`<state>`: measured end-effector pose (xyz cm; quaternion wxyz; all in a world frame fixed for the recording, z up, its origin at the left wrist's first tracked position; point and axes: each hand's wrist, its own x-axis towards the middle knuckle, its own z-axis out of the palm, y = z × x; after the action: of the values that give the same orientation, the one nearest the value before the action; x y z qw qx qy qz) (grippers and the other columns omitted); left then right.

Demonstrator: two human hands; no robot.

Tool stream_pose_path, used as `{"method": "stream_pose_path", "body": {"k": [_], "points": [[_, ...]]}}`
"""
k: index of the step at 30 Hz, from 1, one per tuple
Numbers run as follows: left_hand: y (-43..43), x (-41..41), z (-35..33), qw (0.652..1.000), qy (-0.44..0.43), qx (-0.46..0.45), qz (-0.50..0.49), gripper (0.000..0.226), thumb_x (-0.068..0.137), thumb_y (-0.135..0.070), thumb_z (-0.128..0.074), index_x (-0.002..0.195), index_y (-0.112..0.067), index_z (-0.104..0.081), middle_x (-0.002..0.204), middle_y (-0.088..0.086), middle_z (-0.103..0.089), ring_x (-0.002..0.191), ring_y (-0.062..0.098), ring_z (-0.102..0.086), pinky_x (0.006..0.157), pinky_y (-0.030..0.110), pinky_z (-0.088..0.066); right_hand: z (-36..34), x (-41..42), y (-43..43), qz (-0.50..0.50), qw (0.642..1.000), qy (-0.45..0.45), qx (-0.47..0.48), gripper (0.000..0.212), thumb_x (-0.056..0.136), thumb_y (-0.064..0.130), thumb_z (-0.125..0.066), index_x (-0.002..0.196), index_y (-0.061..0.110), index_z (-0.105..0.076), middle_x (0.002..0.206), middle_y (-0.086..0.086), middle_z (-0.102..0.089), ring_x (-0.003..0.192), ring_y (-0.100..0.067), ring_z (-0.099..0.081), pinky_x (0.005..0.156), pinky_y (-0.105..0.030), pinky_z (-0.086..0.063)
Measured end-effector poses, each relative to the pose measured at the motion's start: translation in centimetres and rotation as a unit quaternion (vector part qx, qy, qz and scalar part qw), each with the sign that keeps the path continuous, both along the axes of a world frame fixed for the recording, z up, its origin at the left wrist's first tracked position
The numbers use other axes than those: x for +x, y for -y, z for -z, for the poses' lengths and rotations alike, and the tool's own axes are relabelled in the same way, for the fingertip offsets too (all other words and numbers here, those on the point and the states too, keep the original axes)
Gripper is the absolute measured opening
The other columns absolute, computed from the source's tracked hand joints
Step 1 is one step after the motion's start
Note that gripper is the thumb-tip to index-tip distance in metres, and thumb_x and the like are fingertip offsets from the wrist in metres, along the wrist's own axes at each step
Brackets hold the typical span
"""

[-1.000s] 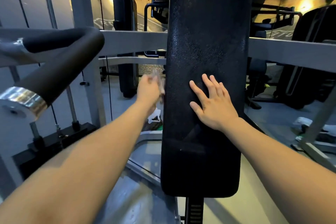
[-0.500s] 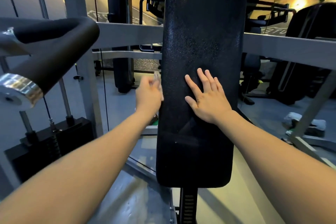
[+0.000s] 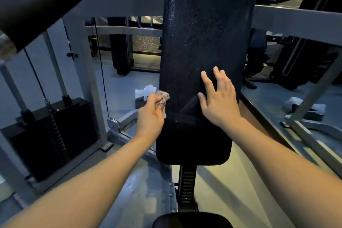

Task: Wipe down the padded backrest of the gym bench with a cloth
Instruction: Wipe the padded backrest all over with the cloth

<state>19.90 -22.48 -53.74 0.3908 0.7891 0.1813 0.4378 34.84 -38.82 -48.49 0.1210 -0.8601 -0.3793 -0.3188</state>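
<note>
Since a sec ago the left hand (image 3: 149,116) has slid down the pad's L edge. It was about level w/ the right hand (image 3: 219,102) and is now a bit below it, and the cloth (image 3: 163,98) shows plainly instead of as a blur. Reads to me as a downward stroke along the side of the backrest (image 3: 203,24). The broad front face, esp. everything above both hands, prob. still needs wiping.

Grip: L thumb and fingers are curled tight round the bunched cloth. The wad pokes out on top and touches the pad edge just right of the knuckles. R hand hasn't shifted: flat on the pad, fingers spread, holding nothing, apparently bracing.
</note>
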Motion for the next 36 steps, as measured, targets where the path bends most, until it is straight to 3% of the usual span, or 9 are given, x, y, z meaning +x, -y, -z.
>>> {"method": "stream_pose_path", "body": {"k": [7,15,18,20,23,28,31,34,36], "points": [[-3.8,3.8,-8.7,0.993,0.078,-0.093,0.003,0.011,0.102,-0.02,-0.054,0.092,-0.02,-0.05,0.083,-0.01,-0.056,0.077,0.008,-0.053,0.068,0.03,-0.042,0.1,-0.1,0.3,0.007,0.999,-0.032,-0.017,0.068,0.107,0.048,-0.039,0.165,0.029,-0.009,0.172,-0.01,0.002,0.159,-0.031,0.004,0.128,-0.048,-0.003],[-2.0,0.4,2.7,0.996,-0.025,-0.087,0.007,0.02,0.102,-0.019,-0.052,0.086,-0.013,-0.043,0.067,0.008,-0.051,0.061,0.016,-0.044,0.058,0.031,-0.037,0.3,-0.2,-0.5,0.016,0.999,-0.049,-0.004,0.067,0.107,0.046,-0.038,0.165,0.03,-0.008,0.171,-0.009,0.006,0.158,-0.029,0.009,0.129,-0.049,0.001],[-2.0,-1.1,3.8,0.991,-0.078,-0.105,0.019,0.023,0.101,-0.026,-0.053,0.08,-0.021,-0.043,0.068,0.013,-0.058,0.061,0.027,-0.055,0.063,0.039,-0.046,0.3,-0.4,-0.5,0.014,0.999,-0.049,-0.002,0.067,0.107,0.046,-0.037,0.165,0.03,-0.007,0.171,-0.008,0.009,0.158,-0.029,0.01,0.128,-0.048,0.003],[-3.1,-0.1,1.4,0.988,-0.033,-0.15,0.004,0.024,0.101,-0.036,-0.052,0.081,-0.025,-0.047,0.076,0.015,-0.064,0.07,0.035,-0.064,0.066,0.048,-0.053,0.3,-0.4,-0.4,0.012,0.999,-0.047,-0.007,0.067,0.108,0.046,-0.036,0.165,0.03,-0.006,0.171,-0.008,0.01,0.158,-0.029,0.011,0.127,-0.048,0.004],[-4.0,1.9,-3.2,0.987,0.06,-0.149,0.001,0.015,0.101,-0.034,-0.051,0.087,-0.033,-0.05,0.081,0.002,-0.064,0.073,0.025,-0.063,0.066,0.045,-0.05,0.2,-0.5,-0.2,0.012,0.999,-0.048,-0.017,0.067,0.108,0.047,-0.036,0.165,0.03,-0.004,0.171,-0.008,0.01,0.158,-0.029,0.011,0.128,-0.049,0.002],[-0.7,2.1,-0.4,0.994,0.059,-0.097,0.0,0.014,0.104,-0.022,-0.051,0.093,-0.014,-0.045,0.076,-0.004,-0.054,0.07,0.013,-0.051,0.062,0.029,-0.04,-0.1,-0.6,-0.1,0.02,0.998,-0.052,-0.034,0.068,0.108,0.048,-0.035,0.165,0.029,-0.003,0.171,-0.009,0.011,0.158,-0.03,0.011,0.128,-0.049,0.002],[0.5,0.0,3.6,0.996,0.027,-0.083,-0.017,0.017,0.103,-0.022,-0.053,0.089,-0.019,-0.044,0.068,-0.004,-0.052,0.061,0.007,-0.049,0.058,0.029,-0.039,-0.4,-1.6,-0.5,0.028,0.999,-0.032,-0.01,0.069,0.105,0.042,-0.043,0.165,0.024,-0.013,0.171,-0.014,-0.002,0.158,-0.036,0.0,0.129,-0.051,-0.007],[1.4,-2.1,6.9,0.995,-0.05,-0.08,-0.014,0.016,0.102,-0.021,-0.053,0.091,-0.018,-0.043,0.066,-0.003,-0.052,0.062,0.019,-0.05,0.058,0.035,-0.037,-0.5,-3.7,-2.1,0.008,1.0,0.004,-0.003,0.069,0.099,0.042,-0.051,0.161,0.025,-0.025,0.167,-0.014,-0.014,0.154,-0.039,-0.012,0.127,-0.053,-0.016],[1.0,-2.9,7.1,0.992,-0.087,-0.092,0.001,0.016,0.102,-0.021,-0.054,0.091,-0.016,-0.044,0.067,-0.003,-0.053,0.063,0.018,-0.05,0.056,0.028,-0.036,-0.1,-4.3,-3.0,-0.007,0.999,0.014,-0.036,0.067,0.101,0.047,-0.049,0.161,0.03,-0.026,0.168,-0.013,-0.014,0.155,-0.04,-0.011,0.126,-0.053,-0.016]]}}
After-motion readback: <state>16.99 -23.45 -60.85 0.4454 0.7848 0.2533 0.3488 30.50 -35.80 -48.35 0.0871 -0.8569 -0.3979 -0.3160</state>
